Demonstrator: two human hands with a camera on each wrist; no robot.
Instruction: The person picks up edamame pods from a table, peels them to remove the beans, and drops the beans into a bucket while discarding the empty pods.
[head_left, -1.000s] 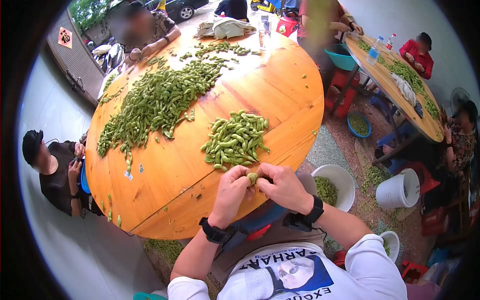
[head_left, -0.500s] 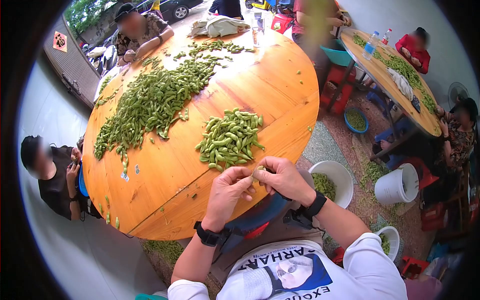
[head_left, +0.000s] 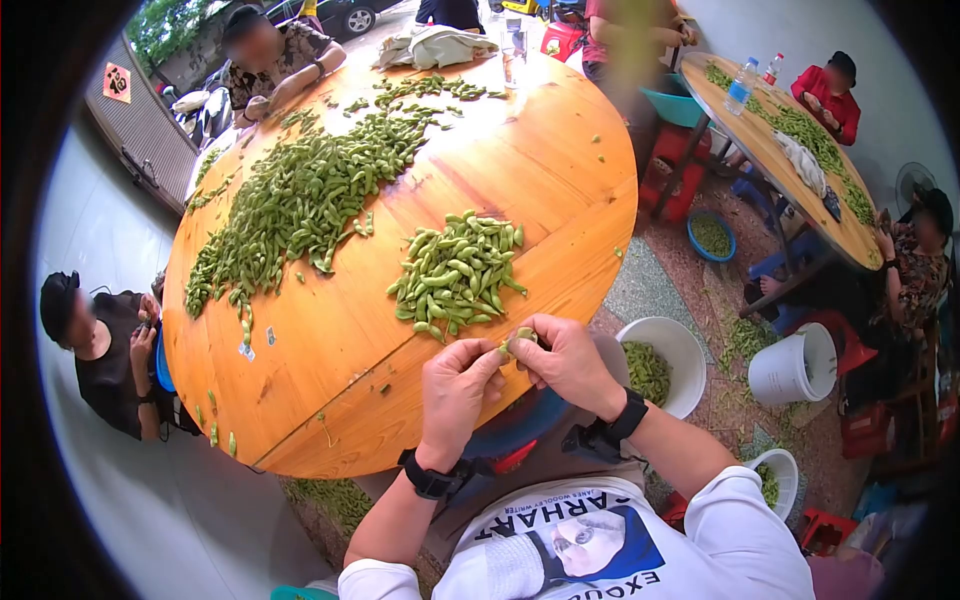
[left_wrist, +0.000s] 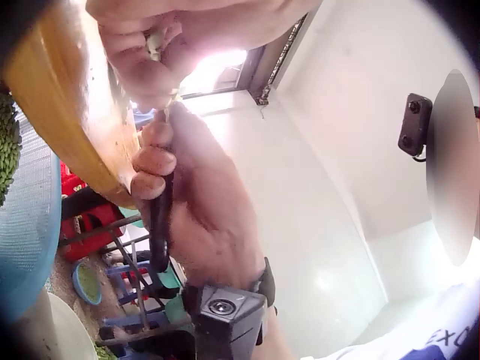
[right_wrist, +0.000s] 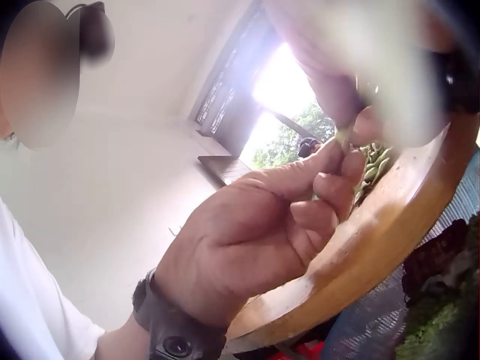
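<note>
Over the near table edge, both hands meet at a green soybean pod [head_left: 525,334]. My left hand [head_left: 458,388] pinches one end between thumb and forefinger; the right wrist view shows its fingertips on a small green tip [right_wrist: 343,139]. My right hand [head_left: 572,366] grips the pod with thumb and bent forefinger. In the left wrist view, a slim dark handle [left_wrist: 160,232] lies under the right hand's curled fingers; its working end is hidden. Just beyond the hands sits a small heap of pods [head_left: 460,270] on the round wooden table [head_left: 560,190].
A larger pod pile [head_left: 300,200] spreads across the table's far left. To the right on the floor stand a white bucket [head_left: 685,375] holding green pods and another white bucket [head_left: 785,370]. Other people sit around this table and a second table [head_left: 720,95].
The hands stay together at the table edge while the pod shifts between the fingertips. The left fingers, more spread half a second ago, are now drawn closer. The head view has shifted slightly.
</note>
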